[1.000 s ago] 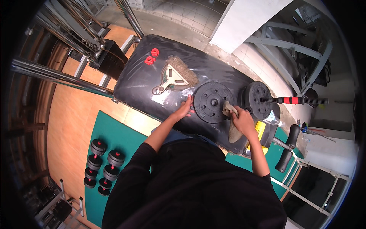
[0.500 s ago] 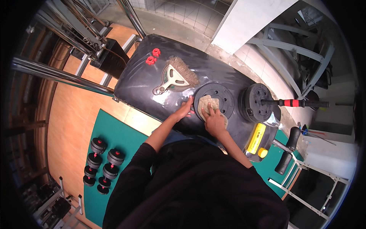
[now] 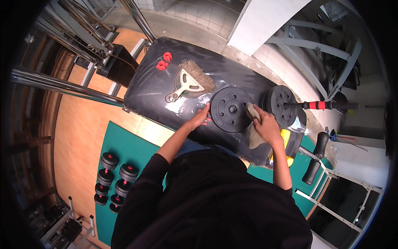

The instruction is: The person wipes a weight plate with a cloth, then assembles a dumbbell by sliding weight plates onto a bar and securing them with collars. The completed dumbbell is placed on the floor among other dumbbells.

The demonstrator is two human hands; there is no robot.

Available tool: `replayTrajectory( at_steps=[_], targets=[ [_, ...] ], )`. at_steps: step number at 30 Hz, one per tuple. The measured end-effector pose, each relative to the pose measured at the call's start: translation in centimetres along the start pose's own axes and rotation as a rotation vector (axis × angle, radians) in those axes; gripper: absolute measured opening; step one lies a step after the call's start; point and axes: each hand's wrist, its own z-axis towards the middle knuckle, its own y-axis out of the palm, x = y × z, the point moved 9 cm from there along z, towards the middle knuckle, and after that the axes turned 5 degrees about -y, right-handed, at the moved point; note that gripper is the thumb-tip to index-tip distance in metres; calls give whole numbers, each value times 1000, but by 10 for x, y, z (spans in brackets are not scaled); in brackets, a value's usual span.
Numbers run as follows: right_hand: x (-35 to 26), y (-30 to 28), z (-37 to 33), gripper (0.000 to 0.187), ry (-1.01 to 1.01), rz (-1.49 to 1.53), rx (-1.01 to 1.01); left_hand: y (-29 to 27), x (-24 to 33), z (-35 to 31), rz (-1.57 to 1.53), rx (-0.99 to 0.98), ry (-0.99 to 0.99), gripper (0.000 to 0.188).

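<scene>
A round black weight plate (image 3: 226, 118) lies on the black padded bench (image 3: 161, 95) in front of me. At its left edge is my left hand (image 3: 201, 116), thumb and fingers gripping the rim. My right hand (image 3: 267, 128) is closed on a beige cloth (image 3: 256, 140) at the plate's right edge; part of the cloth hangs below the fingers. Just beyond that hand stands a dumbbell bar (image 3: 317, 105) with a red and black grip, loaded with black plates (image 3: 278, 106). A yellow bottle (image 3: 285, 135) is partly hidden behind my right wrist.
A brush (image 3: 195, 74) with a cream dustpan-like piece (image 3: 190, 85) and two red collar nuts (image 3: 164, 61) lie on the bench's far left. A clear bottle (image 3: 297, 125) is by the loaded plates. Several dumbbells (image 3: 110, 161) rest on the green mat (image 3: 137, 149). Chrome posts (image 3: 66, 86) border the left.
My right hand has moved right with the cloth, from the plate's face to its right edge, uncovering the plate's centre. My left hand stays at the left rim.
</scene>
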Motion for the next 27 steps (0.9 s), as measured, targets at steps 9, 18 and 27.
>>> replayTrajectory(
  at_steps=[9, 18, 27],
  targets=[
    [-29, 80, 56, 73, -15, -458, -91, -1, 0, 0, -1, 17, 6, 87],
    [-39, 116, 59, 53, -299, -399, 212, -3, 1, -6, 8, 100, 10, 84],
    [-48, 129, -3, 47, -422, -365, 191, -1, 6, -11, -4, 96, 55, 92]
  ],
)
